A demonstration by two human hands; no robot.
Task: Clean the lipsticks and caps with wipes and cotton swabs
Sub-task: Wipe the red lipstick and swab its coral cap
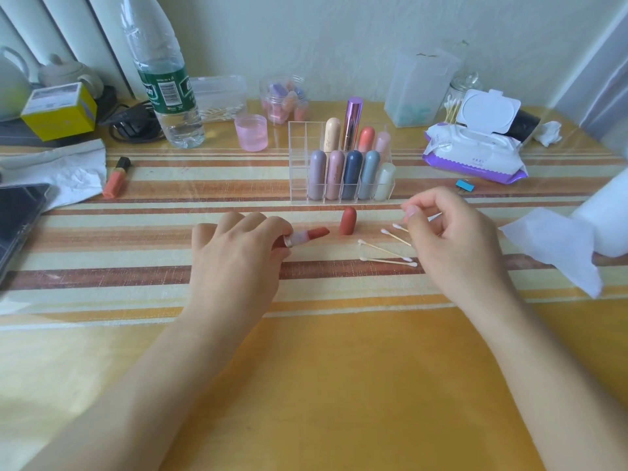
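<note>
Nearest us: our two bare forearms, reaching over a table (339, 385) with a yellow striped cloth.

- Left hand (238, 253): knuckles up, fingers curled round the base of an uncapped red lipstick (307, 236), which lies almost level and points right, just above the cloth.
- Cap (347, 221): red, standing upright just right of the lipstick tip, apart from it.
- Right hand (452, 239): fingers curled, thumb and forefinger pinched together; we cannot tell whether they hold anything.
- Cotton swabs (387, 254): several, loose on the cloth between the cap and the right hand.
- Clear rack (299, 158): behind the cap, holding upright capped lipsticks in two rows.
- Pack of wipes (472, 154): right of the rack, lid flipped open.
- White tissue sheet (557, 253): at the right edge.
- Orange lipstick (117, 178): lying far left.
- Water bottle (166, 90) and pink cup (251, 132): at the back.
</note>
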